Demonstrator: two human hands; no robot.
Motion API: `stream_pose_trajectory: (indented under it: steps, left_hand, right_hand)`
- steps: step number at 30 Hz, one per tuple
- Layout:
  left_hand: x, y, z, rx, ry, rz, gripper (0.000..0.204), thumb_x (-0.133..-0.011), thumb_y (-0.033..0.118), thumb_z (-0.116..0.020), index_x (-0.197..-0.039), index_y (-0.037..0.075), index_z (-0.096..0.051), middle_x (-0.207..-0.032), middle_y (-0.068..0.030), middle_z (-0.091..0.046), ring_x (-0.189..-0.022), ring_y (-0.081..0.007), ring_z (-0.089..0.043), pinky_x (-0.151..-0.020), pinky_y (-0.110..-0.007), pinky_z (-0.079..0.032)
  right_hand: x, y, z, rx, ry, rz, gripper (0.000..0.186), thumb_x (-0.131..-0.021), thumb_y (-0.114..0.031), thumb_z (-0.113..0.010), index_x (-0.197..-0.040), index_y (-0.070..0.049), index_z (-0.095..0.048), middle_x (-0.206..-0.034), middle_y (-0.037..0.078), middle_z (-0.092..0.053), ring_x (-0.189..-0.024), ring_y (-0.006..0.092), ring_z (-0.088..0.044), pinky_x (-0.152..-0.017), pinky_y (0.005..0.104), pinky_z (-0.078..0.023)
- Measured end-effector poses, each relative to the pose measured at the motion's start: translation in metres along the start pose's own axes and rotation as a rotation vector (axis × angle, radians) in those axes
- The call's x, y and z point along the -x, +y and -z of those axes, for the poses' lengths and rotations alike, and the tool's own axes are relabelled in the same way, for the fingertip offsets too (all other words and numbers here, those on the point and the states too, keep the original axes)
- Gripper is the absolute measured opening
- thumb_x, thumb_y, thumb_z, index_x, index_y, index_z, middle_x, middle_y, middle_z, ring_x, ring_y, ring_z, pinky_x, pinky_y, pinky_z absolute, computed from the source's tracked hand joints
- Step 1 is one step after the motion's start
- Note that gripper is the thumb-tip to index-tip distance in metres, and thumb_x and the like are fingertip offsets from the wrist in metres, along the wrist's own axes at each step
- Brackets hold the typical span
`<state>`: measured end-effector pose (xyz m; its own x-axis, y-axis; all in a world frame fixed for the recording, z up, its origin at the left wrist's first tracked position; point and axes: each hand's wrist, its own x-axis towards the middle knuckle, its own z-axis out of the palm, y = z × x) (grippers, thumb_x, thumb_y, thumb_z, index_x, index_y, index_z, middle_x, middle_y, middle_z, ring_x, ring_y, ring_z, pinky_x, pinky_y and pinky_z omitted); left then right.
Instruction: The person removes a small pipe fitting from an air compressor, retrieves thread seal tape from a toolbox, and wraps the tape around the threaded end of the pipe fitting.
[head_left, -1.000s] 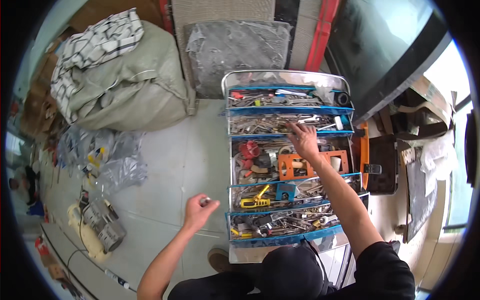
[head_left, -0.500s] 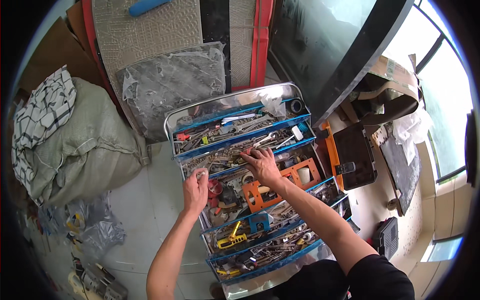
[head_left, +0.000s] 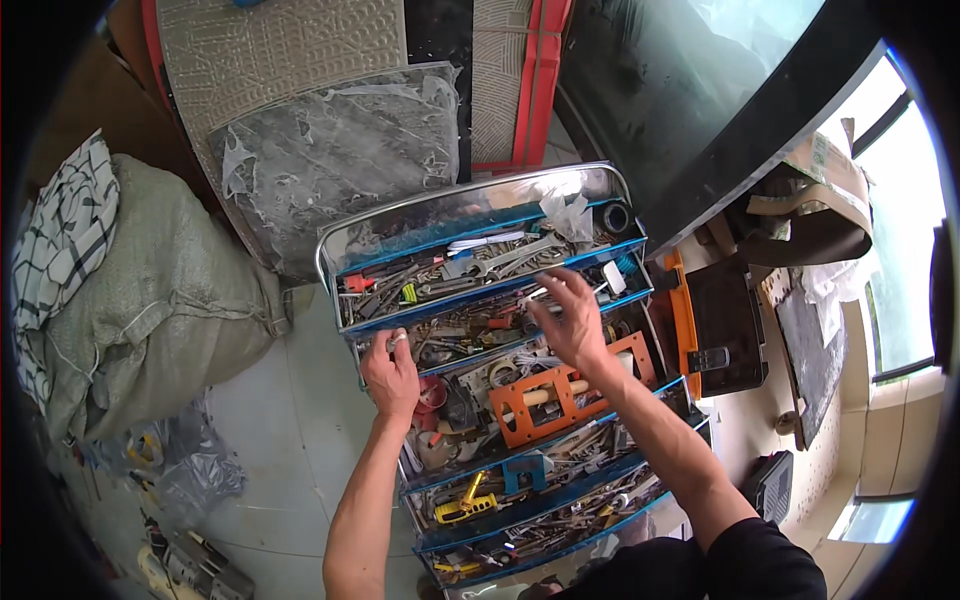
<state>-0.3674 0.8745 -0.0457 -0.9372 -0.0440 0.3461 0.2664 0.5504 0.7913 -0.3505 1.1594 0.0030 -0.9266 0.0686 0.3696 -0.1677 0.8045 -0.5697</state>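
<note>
A metal cantilever toolbox (head_left: pixel 330 262) with blue-edged trays stands spread out before me, filled with loose tools and small hardware. At the left end of its second tray, my left hand (head_left: pixel 390 378) is closed in a pinch. Something small and whitish shows at its fingertips, too small to name. My right hand (head_left: pixel 572 325) is over the right part of the same tray, fingers curved and apart, with nothing visible in it. Open-end wrenches (head_left: pixel 505 262) lie in the top tray. Below my right hand an orange frame-shaped part (head_left: pixel 535 408) rests in the middle compartment.
A stuffed woven sack (head_left: pixel 185 270) with a checked cloth (head_left: pixel 70 235) stands at left. An open black-and-orange case (head_left: pixel 725 325) lies right of the toolbox. Plastic-wrapped sheets (head_left: pixel 345 165) lean behind it. A yellow-handled tool (head_left: pixel 465 505) sits in a lower tray.
My right hand has lifted off the tray's contents and moved right, its fingers curling. My left hand stays pinched at the tray's left end. The view has shifted slightly.
</note>
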Motion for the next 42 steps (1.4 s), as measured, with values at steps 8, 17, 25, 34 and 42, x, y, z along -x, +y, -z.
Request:
stream_pose_trajectory:
  steps: [8, 17, 25, 34, 42]
  left_hand:
    - [-0.001, -0.002, -0.002, -0.004, 0.111, 0.113, 0.027, -0.096, 0.021, -0.064, -0.087, -0.005, -0.065, -0.073, -0.0204, -0.064, -0.065, -0.039, -0.061, -0.062, -0.045, -0.045]
    - [0.0, -0.002, 0.007, 0.009, 0.098, 0.195, 0.026, -0.095, 0.021, -0.064, -0.087, -0.004, -0.066, -0.066, -0.0186, -0.061, -0.058, -0.0345, -0.057, -0.058, -0.043, -0.043]
    - [-0.001, -0.002, 0.003, -0.001, 0.078, 0.202, 0.029, -0.097, 0.024, -0.061, -0.087, -0.004, -0.064, -0.061, -0.0147, -0.055, -0.055, -0.0274, -0.052, -0.057, -0.041, -0.04]
    - [-0.004, -0.007, 0.001, 0.058, 0.119, 0.151, 0.03, -0.097, 0.023, -0.061, -0.081, -0.003, -0.061, -0.056, -0.0112, -0.051, -0.049, -0.0249, -0.048, -0.053, -0.04, -0.039]
    - [-0.012, -0.011, 0.02, 0.679, 0.056, 0.593, 0.032, -0.101, 0.029, -0.059, -0.087, 0.001, -0.064, -0.065, -0.0007, -0.052, -0.051, -0.008, -0.049, -0.04, -0.027, -0.035]
  right_hand:
    - [-0.112, 0.028, -0.027, 0.063, -0.33, 0.018, 0.034, -0.083, -0.021, -0.073, -0.11, -0.001, -0.073, -0.112, 0.022, -0.071, -0.106, 0.0408, -0.066, -0.095, 0.0448, -0.052]
    - [-0.125, 0.091, 0.031, 0.191, -0.122, 0.014, 0.031, -0.078, -0.009, -0.069, -0.108, -0.001, -0.072, -0.104, 0.022, -0.07, -0.099, 0.0414, -0.066, -0.09, 0.0459, -0.053]
    - [-0.111, 0.115, 0.048, 0.215, -0.16, 0.028, 0.027, -0.08, -0.007, -0.069, -0.105, 0.0, -0.073, -0.106, 0.02, -0.07, -0.102, 0.039, -0.066, -0.092, 0.0437, -0.052]
    - [-0.017, 0.032, 0.049, -0.038, -0.07, 0.067, 0.014, -0.089, -0.004, -0.069, -0.101, 0.001, -0.071, -0.1, 0.017, -0.071, -0.092, 0.0361, -0.07, -0.08, 0.0398, -0.055]
    - [0.118, 0.045, 0.048, -0.009, -0.473, -0.204, 0.023, -0.089, -0.02, -0.069, -0.1, 0.0, -0.073, -0.092, 0.018, -0.07, -0.089, 0.0385, -0.068, -0.081, 0.0441, -0.054]
